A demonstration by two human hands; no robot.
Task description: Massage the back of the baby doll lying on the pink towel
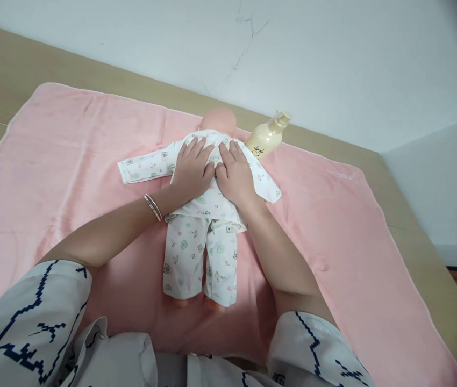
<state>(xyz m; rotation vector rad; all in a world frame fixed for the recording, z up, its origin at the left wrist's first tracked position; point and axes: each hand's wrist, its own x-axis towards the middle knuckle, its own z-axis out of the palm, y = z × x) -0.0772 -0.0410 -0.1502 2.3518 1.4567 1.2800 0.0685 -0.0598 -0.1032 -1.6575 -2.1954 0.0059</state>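
A baby doll (217,121) in white printed pyjamas lies on the pink blanket, its head at the far end and its small feet toward me. No face shows on the bare, smooth head. My left hand (193,169) rests flat on the left side of the printed top (200,207), fingers spread toward the shoulder. On the right side of the same top lies my right hand (235,174), palm down with the fingers stretched out. The two thumbs come close together at the middle. Both sleeves stretch outward, and the printed trousers (184,258) lie straight.
A cream pump bottle (266,137) leans at a tilt beside the doll's head, on the right. The pink blanket (333,231) covers much of the wooden table (131,86). A white wall (325,70) with cracks stands behind the table's far edge.
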